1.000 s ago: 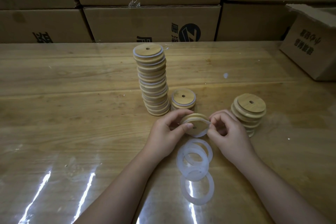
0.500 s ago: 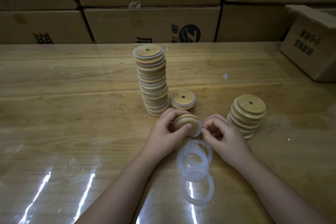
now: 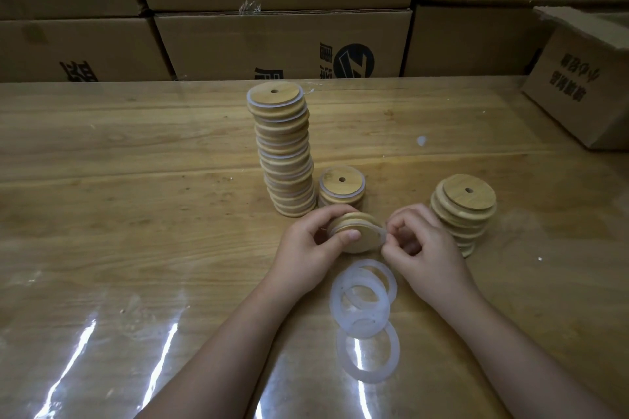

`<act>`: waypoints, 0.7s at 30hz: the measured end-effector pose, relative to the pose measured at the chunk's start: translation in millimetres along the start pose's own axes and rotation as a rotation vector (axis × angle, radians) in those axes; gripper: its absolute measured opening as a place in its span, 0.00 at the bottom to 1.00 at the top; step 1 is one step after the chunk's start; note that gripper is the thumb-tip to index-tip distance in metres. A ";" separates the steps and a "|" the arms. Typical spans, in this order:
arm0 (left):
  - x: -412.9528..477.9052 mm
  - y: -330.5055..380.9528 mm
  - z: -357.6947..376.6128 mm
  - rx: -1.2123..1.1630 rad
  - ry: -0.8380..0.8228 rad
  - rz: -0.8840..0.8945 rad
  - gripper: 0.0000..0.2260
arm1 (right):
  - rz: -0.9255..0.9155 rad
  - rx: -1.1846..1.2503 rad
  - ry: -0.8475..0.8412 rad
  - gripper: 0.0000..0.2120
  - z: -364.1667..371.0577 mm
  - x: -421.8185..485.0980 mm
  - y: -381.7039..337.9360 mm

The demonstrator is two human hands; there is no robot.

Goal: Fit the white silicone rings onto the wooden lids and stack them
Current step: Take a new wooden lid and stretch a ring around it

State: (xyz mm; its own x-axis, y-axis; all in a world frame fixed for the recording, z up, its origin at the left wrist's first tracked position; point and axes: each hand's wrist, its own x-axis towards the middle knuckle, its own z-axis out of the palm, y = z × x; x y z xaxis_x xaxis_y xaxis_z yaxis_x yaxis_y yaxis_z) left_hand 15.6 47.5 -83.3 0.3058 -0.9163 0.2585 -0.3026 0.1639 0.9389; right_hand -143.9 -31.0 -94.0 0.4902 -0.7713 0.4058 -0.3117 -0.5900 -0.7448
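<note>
Just above the bench (image 3: pixel 136 180), centre frame, both hands meet on one wooden lid (image 3: pixel 360 241). Left hand (image 3: pixel 308 248): fingers curled over the lid's far edge, thumb pressed on its near face, lid held tilted toward the camera. Right hand (image 3: pixel 422 248): fingers curled, thumb and fingertips pinching the white silicone ring (image 3: pixel 382 233) at the lid's right edge. The ring shows as a thin white band along that edge; how far round it is seated, cannot tell.

Loose rings (image 3: pixel 360 303) lie flat on the bench just below the hands, between the two forearms. Several overlap one another, and one more sits nearest the camera, its top edge tucked under the pile.

Behind the left hand stands a tall stack (image 3: pixel 282 153) of lids with white rings showing between layers; it leans slightly. Just right of it is a short stack (image 3: pixel 342 185), also ringed, close behind the held lid. Right of the right hand sits a stack of bare lids (image 3: pixel 463 211), unevenly piled, no white visible on them.

Cardboard boxes (image 3: pixel 279 41) line the far edge of the bench. A smaller box (image 3: pixel 578 85) sits on the bench at far right. Glare streaks cross the bench's glossy surface lower left.
</note>
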 end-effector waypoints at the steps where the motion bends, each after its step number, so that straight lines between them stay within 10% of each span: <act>1: 0.1 -0.1 0.1 0.003 0.001 0.002 0.11 | 0.004 0.004 0.000 0.16 -0.1 0.3 0.1; 21: -0.3 -1.3 -1.0 0.014 -0.009 0.017 0.11 | -0.035 0.062 0.000 0.09 -1.2 0.2 -1.1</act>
State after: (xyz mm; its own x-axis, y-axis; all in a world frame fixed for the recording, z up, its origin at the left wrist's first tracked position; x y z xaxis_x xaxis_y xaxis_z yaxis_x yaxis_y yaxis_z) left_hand 16.8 47.9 -84.4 0.2922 -0.9169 0.2719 -0.3200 0.1742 0.9313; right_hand -144.4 -30.8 -92.5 0.4999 -0.7506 0.4321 -0.2433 -0.6005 -0.7617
